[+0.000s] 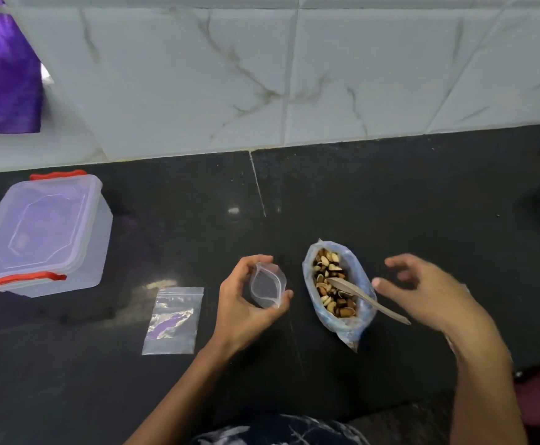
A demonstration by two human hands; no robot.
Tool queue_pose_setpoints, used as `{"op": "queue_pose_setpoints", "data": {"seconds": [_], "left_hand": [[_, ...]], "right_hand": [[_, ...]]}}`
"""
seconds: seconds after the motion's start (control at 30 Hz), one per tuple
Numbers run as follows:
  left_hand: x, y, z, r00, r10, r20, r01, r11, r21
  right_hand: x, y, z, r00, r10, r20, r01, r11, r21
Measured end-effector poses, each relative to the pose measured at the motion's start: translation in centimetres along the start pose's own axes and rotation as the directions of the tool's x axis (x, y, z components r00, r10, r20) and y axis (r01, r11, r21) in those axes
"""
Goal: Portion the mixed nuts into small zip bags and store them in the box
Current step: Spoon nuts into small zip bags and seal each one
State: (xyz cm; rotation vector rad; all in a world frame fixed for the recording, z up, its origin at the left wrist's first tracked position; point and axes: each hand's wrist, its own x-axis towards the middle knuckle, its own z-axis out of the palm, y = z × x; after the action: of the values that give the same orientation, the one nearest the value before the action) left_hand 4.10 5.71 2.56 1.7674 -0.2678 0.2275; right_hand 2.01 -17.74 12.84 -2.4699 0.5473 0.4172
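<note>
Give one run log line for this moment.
left hand: holds open zip bag | right hand: empty, near spoon | box: lid on

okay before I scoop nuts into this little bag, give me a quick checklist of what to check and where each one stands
1. Small zip bag held open in left hand: ok.
2. Right hand free to take spoon: ok.
3. Spoon rests in nut bag, handle towards right hand: ok.
4. Nuts left to portion: ok.
5. Spare zip bag lying flat on counter: ok.
6. Storage box open to receive bags: not ok, lid on.
</note>
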Motion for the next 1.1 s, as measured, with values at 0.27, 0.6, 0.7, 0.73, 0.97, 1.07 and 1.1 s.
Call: {"op": "queue_pose_setpoints", "data": {"seconds": [0.27,0.6,0.7,0.73,0.97,1.07,1.1], "left_hand": [[-0.3,0.0,1.8,0.989,-0.039,0.142,0.046,0.998,-0.05],[0.3,-0.3,2.6,0.984,-0.035,0.176,0.051,0.995,-0.091],[0.3,-0.5,2.8,0.983,-0.036,0.178,0.055,0.993,-0.104],[0.3,-0.5,2.9,0.983,-0.038,0.178,0.059,0.992,-0.11],[0.6,-1.5,3.9,0.975,-0.037,0.221,0.064,0.991,-0.118],[0.6,-2.2,4.4,0.965,-0.076,0.249,0.103,0.99,-0.098],[0.7,-2.3,4.5,0.966,-0.083,0.244,0.109,0.99,-0.095]], "right_hand": [[0.3,3.0,3.0,0.996,0.025,0.088,-0.033,0.995,0.094],[-0.2,1.1,4.6,0.895,-0.178,-0.409,0.248,0.961,0.123],[-0.9,0.4,4.7,0.88,-0.222,-0.421,0.229,0.973,-0.034],[-1.2,0.1,4.8,0.88,-0.239,-0.41,0.223,0.971,-0.088],[-1.1,-0.2,5.1,0.923,-0.13,-0.362,0.106,0.991,-0.086],[-0.2,0.4,5.4,0.925,0.001,-0.381,0.036,0.995,0.09],[-0.1,0.6,5.5,0.922,0.024,-0.387,0.029,0.991,0.13]]}}
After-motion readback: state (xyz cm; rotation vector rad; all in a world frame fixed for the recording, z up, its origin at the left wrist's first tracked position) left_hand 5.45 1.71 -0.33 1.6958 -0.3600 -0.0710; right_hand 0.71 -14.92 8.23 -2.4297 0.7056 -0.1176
